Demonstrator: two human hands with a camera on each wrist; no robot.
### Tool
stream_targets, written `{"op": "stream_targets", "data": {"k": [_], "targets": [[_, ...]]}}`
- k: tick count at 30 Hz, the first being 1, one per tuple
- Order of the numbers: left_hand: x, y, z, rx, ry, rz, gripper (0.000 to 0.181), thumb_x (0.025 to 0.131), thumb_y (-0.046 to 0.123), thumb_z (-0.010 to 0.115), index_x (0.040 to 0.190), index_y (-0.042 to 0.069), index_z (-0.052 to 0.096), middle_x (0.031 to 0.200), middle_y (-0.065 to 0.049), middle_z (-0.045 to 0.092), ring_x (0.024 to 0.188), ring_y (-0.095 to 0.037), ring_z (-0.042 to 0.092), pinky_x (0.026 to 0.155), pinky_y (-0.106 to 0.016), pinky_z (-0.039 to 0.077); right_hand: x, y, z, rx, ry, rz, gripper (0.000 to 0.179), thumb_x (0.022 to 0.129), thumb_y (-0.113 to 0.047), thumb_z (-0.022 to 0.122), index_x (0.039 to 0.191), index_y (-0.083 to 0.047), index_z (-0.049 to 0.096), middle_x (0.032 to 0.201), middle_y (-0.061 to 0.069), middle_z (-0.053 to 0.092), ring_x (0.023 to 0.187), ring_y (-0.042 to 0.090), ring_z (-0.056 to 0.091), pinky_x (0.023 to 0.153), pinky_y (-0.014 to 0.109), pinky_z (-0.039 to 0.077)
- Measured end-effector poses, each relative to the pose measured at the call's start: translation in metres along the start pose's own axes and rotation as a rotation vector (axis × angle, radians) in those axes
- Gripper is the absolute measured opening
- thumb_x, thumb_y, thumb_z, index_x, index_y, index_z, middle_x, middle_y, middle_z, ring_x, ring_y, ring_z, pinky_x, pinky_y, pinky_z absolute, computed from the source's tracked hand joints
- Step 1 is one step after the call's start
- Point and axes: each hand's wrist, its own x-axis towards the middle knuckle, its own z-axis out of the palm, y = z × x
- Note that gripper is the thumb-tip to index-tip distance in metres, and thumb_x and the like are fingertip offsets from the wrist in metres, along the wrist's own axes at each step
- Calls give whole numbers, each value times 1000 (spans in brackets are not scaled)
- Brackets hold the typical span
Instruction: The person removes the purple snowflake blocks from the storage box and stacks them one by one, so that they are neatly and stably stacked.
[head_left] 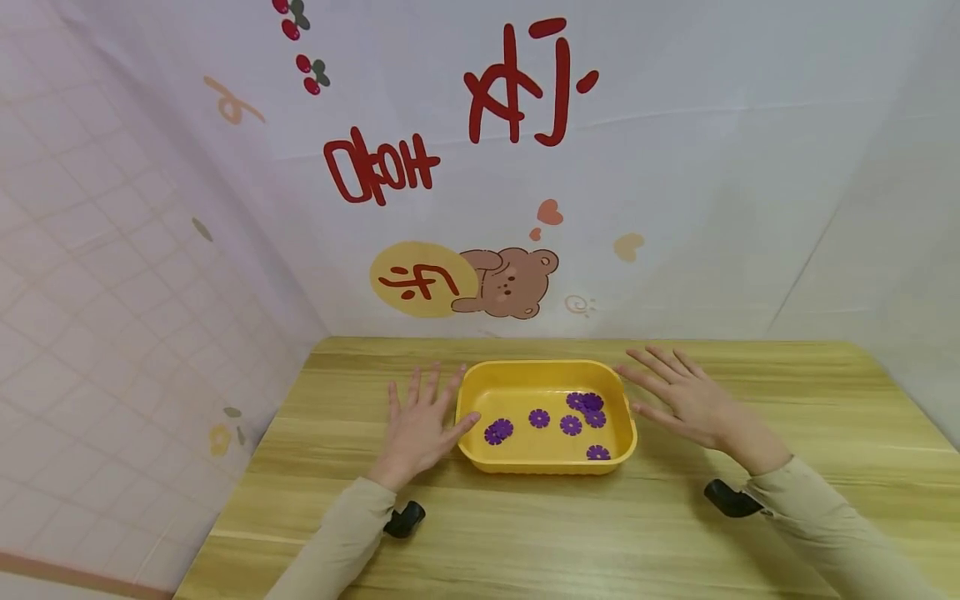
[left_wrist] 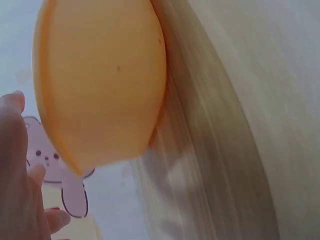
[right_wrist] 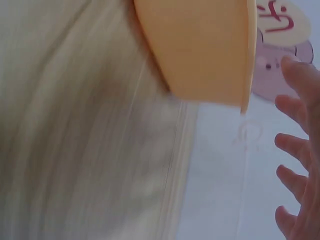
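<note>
A yellow plastic basin stands on the wooden table, and several purple flower-shaped discs lie on its floor. Some of them overlap near its right end and at its left. My left hand is spread beside the basin's left end, its thumb reaching to the rim. On the other side my right hand is spread with its fingers pointing at the right end. Both wrist views show the basin's outer wall apart from the fingers, and neither hand holds anything.
The pale wood table ends at a white wall sheet printed with a bear and red characters. Another sheet with a grid pattern rises at the left. A black wrist-worn device sits under each sleeve.
</note>
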Motion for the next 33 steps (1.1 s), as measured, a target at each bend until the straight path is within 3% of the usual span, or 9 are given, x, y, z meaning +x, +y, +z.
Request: {"op": "stream_targets", "data": {"k": [6, 14, 20, 26, 33], "targets": [[0, 8, 4, -32, -56, 69, 79, 92, 67, 42, 156, 33, 12, 159, -9, 10, 143, -39, 8, 107, -64, -9, 15, -27, 4, 85, -36, -63, 56, 100, -36, 51, 151, -20, 35, 156, 10, 27, 141, 35, 23, 115, 49, 7], [0, 4, 11, -139, -133, 137, 88, 90, 68, 46, 157, 25, 6, 159, -13, 10, 142, -39, 15, 107, -66, -3, 40, -62, 15, 179, -54, -174, 52, 100, -36, 51, 149, -19, 41, 149, 11, 39, 137, 31, 33, 109, 58, 22], [1, 1, 13, -256, -202, 117, 101, 88, 67, 53, 156, 13, 2, 157, -15, 22, 141, -34, 22, 111, -61, 5, 56, -76, 35, 314, -94, -226, 48, 102, -35, 48, 146, -16, 44, 146, 14, 43, 134, 30, 38, 107, 62, 23], [3, 1, 15, -339, -231, 95, 109, 84, 61, 63, 156, 8, 1, 158, -13, 17, 140, -30, 25, 111, -59, 16, 74, -86, 48, 438, -193, -208, 47, 104, -37, 42, 146, -17, 46, 146, 11, 43, 135, 29, 36, 108, 55, 28], [4, -1, 16, -449, -265, 102, 112, 83, 52, 70, 155, 9, -4, 159, -13, 8, 140, -30, 24, 111, -44, 26, 93, -99, 61, 475, -272, -196, 46, 104, -40, 40, 144, -18, 48, 145, 8, 44, 133, 24, 39, 107, 47, 33]]}}
